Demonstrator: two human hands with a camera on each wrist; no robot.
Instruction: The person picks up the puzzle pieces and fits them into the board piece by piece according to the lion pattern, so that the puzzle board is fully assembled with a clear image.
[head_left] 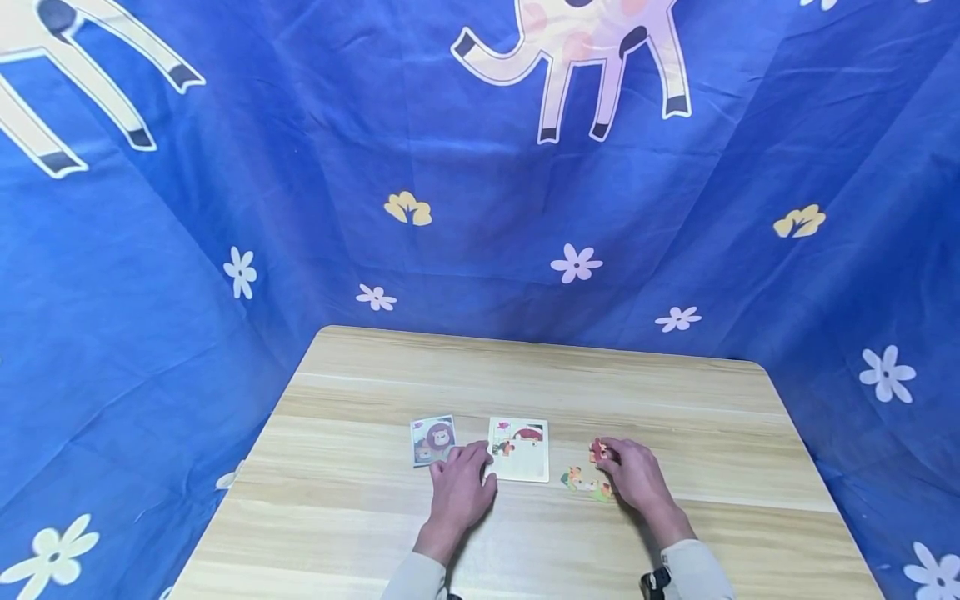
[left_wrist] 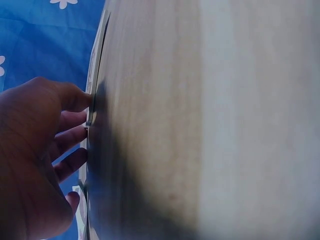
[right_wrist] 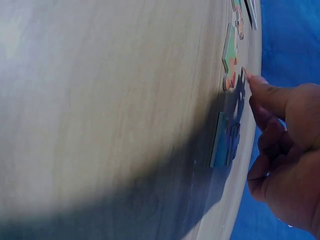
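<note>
Two hands work over one shallow jigsaw board (head_left: 529, 468) on a wood-grain desk (head_left: 637, 392), part of its picture already in place: a dark red section (head_left: 528, 434) at the upper right and an orange-and-green one (head_left: 502, 449) at the left, beside a printed pink flower. The rest of the board's face shows pale. At right, the person's right hand (head_left: 639, 477) pinches one red jigsaw piece (head_left: 597, 451) between thumb and finger, held up just off the desk. Near it lie at least three loose pieces (head_left: 573, 477), green and orange among them; they sit too close together for me to count exactly. The left hand (head_left: 460, 490) rests at the board's left edge, fingers (left_wrist: 70, 140) loosely spread, thumb touching its side. Just beyond that hand lies one lion picture card (head_left: 439, 435). Any lettering is too small to read from here. Behind hangs a blue curtain (head_left: 480, 167) with two yellow bush motifs.
</note>
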